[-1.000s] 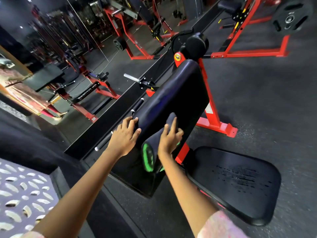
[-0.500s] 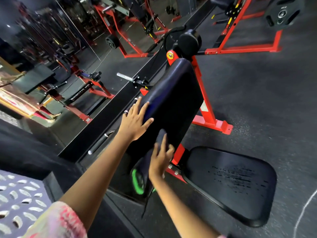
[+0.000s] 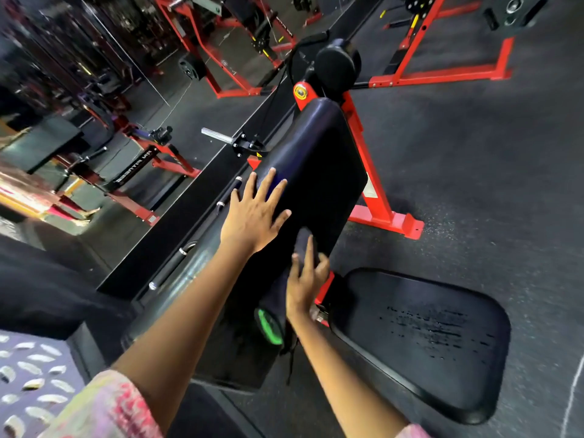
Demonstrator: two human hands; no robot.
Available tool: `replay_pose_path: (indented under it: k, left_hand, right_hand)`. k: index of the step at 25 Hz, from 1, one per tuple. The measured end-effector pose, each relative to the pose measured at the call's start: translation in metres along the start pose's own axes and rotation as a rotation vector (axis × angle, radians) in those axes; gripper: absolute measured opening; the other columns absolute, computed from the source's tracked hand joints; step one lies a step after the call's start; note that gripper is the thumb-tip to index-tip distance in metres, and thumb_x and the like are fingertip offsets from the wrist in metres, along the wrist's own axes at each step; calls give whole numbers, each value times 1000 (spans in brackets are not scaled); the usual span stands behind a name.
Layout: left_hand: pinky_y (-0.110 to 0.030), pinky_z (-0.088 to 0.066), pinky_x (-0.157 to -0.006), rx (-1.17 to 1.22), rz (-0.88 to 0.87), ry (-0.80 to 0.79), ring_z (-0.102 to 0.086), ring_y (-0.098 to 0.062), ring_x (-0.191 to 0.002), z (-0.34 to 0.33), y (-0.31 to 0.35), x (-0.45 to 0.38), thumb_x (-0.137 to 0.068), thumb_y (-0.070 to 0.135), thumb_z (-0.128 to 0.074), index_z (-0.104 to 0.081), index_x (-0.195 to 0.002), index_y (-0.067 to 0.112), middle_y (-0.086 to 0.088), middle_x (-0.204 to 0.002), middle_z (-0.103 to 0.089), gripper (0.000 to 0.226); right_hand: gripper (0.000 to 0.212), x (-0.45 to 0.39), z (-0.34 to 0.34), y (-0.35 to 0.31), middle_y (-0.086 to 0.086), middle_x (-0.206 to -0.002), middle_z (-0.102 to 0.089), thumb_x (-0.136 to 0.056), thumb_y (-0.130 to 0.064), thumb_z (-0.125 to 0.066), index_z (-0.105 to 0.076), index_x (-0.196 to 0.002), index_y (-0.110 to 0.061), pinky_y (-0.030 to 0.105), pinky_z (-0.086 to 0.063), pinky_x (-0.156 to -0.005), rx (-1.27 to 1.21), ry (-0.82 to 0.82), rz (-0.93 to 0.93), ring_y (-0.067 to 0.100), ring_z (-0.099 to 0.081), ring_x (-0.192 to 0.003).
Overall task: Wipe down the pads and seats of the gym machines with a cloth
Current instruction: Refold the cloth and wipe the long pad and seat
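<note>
Weight plate [image 3: 515, 11] top right (mirror [image 3: 94, 90] left), rubber floor [image 3: 474, 153].

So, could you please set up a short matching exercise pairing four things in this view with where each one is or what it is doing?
Things:
1. left hand
2. right hand
3. seat
4. roller pad

Places or states:
A. at the top of the red frame, beyond the long pad
B. fingers spread flat on the long pad
C. low on the right, untouched
D. pressing a dark cloth to the long pad

Pairs: 1-B, 2-D, 3-C, 4-A
</note>
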State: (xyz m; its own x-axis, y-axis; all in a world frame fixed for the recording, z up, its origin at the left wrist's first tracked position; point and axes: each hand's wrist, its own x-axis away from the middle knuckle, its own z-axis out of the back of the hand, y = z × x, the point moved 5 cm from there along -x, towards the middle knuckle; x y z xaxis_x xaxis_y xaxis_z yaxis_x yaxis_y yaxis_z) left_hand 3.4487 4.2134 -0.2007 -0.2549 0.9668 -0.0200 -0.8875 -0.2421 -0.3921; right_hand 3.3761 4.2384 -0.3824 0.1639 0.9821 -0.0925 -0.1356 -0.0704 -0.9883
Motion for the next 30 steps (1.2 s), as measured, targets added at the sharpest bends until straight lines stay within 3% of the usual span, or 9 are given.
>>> replay_pose_path:
  k: [4, 8, 10, 13, 16, 22, 24, 26, 30]
  left_hand:
    - [-52, -20, -110, -4, 4, 23, -4, -30, -145, -1, 0, -1, -97, 51, -26, -10, -150, 25, 1, -159, 0, 61]
    - [-53, -23, -108, -5, 0, 57, -9, -32, -144, -2, 0, -3, -96, 50, -29, -15, -149, 24, 0, -158, -5, 61]
    - [-55, -25, -107, -9, 0, 66, -11, -33, -144, -4, 1, -2, -96, 50, -29, -18, -149, 23, -1, -158, -8, 60]
    - [-56, -29, -105, -30, 2, 71, -14, -35, -143, -7, -1, -1, -94, 52, -23, -21, -148, 22, -2, -158, -12, 62]
    - [-58, -32, -102, -41, -2, 78, -19, -36, -141, -7, -1, -2, -91, 55, -14, -26, -147, 21, -4, -156, -18, 67]
    - [-58, -39, -96, -64, -27, 100, -29, -39, -137, -5, 1, -5, -91, 54, -21, -35, -143, 18, -8, -153, -28, 64]
    - [-57, -40, -94, -67, -28, 95, -30, -39, -136, -6, 2, -5, -92, 54, -21, -35, -143, 18, -8, -152, -29, 64]
    - [-57, -41, -93, -74, -27, 96, -32, -40, -135, -5, 2, -5, -92, 53, -22, -36, -142, 17, -9, -152, -30, 64]
    - [-56, -42, -92, -83, -26, 105, -33, -40, -135, -4, 3, -5, -92, 53, -23, -37, -142, 17, -10, -151, -31, 64]
  right_hand:
    - [60, 26, 4, 28, 29, -95, -57, -98, -52, -30, -56, -127, -6, 37, -38, -85, -2, -46, 52, 33, -51, -92]
    - [54, -87, -12, 48, 34, -107, -50, -94, -39, -49, -46, -136, -6, 41, -38, -92, 60, -77, -252, 47, -53, -99]
    - [48, -90, -14, 33, 30, -104, -51, -94, -31, -53, -50, -134, -7, 40, -35, -90, 67, -22, -164, 42, -52, -96]
    - [56, -25, -3, 26, 25, -100, -55, -97, -48, -35, -56, -129, -7, 35, -35, -86, 43, -14, 20, 31, -49, -92]
    - [57, -24, -4, 41, 27, -91, -55, -97, -48, -35, -59, -124, -4, 37, -39, -81, 68, -49, 92, 39, -58, -79]
    - [54, -155, -21, 56, 32, -120, -45, -97, -35, -46, -34, -144, -13, 37, -32, -95, 61, -162, -370, 44, -49, -109]
    - [59, -130, -12, 42, 34, -103, -52, -95, -47, -40, -48, -135, -5, 39, -42, -86, 72, -32, -193, 47, -57, -90]
    - [69, -72, -5, 45, 32, -92, -54, -93, -56, -32, -56, -127, 0, 35, -41, -82, 22, -61, -76, 45, -59, -80]
    - [73, -75, -4, 62, 33, -104, -50, -87, -56, -37, -47, -135, -2, 37, -36, -93, -57, -195, -205, 46, -54, -96]
